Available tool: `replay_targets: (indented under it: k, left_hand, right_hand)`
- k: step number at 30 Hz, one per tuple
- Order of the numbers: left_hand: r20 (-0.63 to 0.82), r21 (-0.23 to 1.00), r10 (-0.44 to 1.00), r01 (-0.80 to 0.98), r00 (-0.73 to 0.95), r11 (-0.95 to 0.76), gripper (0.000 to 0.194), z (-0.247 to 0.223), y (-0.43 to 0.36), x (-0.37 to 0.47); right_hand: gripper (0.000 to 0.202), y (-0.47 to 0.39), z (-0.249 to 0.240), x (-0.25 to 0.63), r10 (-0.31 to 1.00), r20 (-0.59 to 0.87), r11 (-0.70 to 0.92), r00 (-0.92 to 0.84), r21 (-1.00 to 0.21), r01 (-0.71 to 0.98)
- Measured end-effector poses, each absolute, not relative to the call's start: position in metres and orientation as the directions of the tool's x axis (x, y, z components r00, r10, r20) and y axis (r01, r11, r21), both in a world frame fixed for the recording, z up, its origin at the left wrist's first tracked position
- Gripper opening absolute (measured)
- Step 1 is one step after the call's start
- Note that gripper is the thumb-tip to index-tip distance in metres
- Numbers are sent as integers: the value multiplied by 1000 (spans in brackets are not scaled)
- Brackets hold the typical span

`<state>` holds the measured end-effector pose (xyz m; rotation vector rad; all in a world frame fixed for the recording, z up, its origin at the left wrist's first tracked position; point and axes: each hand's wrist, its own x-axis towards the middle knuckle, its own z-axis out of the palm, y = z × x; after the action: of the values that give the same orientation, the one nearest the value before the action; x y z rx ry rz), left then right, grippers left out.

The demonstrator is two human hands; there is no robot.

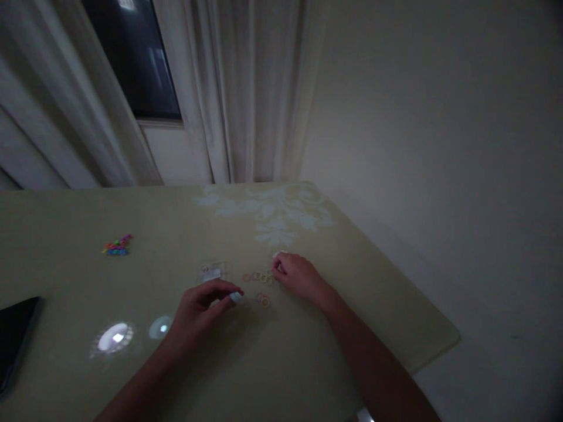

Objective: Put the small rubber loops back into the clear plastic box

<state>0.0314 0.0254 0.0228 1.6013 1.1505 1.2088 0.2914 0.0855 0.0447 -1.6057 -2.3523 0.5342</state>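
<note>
Between the thumb and fingertips of my left hand (204, 306) is a small pale blue ribbed bundle (236, 297), perhaps a stack of small bands. My right hand (301, 278) is closed in a pinch at the tabletop; what its fingertips hold is hidden. A pale object (280, 254) shows just behind those fingers. Several yellowish small rings (264, 278) lie just left of my right fingertips, with a pinkish ring (246, 277) beside them. Nearer to me lies another pair of rings (263, 300). A clear plastic box (212, 271) stands behind my left hand.
A pile of small bright-coloured pieces (117, 246) lies on the left of the glossy table (308, 363). A dark flat device (17, 337) sits at the left edge. Curtains (237, 88) hang behind the table, and a wall (431, 146) borders its right side.
</note>
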Motion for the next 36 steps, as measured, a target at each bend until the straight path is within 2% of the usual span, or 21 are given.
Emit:
replay_targets:
  k: [4,14,21,26,27,29,32,34,36]
  left_hand:
    - [241,947,961,185,137,-263,10,21,26,32]
    - [284,917,946,243,154,-315,15,17,28,28]
    - [157,943,976,270,148,-193,17,23,23,37]
    - [225,927,959,266,172,-266,15,23,24,35]
    - [235,926,956,257,177,-275,15,23,24,35]
    - [237,929,954,245,183,-277,14,23,24,35]
    - [225,934,955,236,191,-267,13,23,23,36]
    - [223,937,954,225,201,-266,13,22,22,36]
    - [233,940,952,205,199,-273,12,22,22,36]
  right_hand:
    - [15,88,39,289,939,3,317,-343,-390,865]
    - [11,89,34,287,905,-9,392,-424,-366,844]
    - [9,83,32,286,916,-43,369,-399,-296,881]
    - [9,82,35,284,930,-13,348,-368,-290,891]
    - [9,82,37,283,936,10,336,-352,-324,884]
    - [7,80,41,280,936,51,327,-349,-496,805]
    - [10,70,44,271,880,38,288,-474,-836,467]
    - [15,61,46,264,809,8,215,-587,-935,282]
    - [17,54,46,259,764,2,164,-646,-968,191]
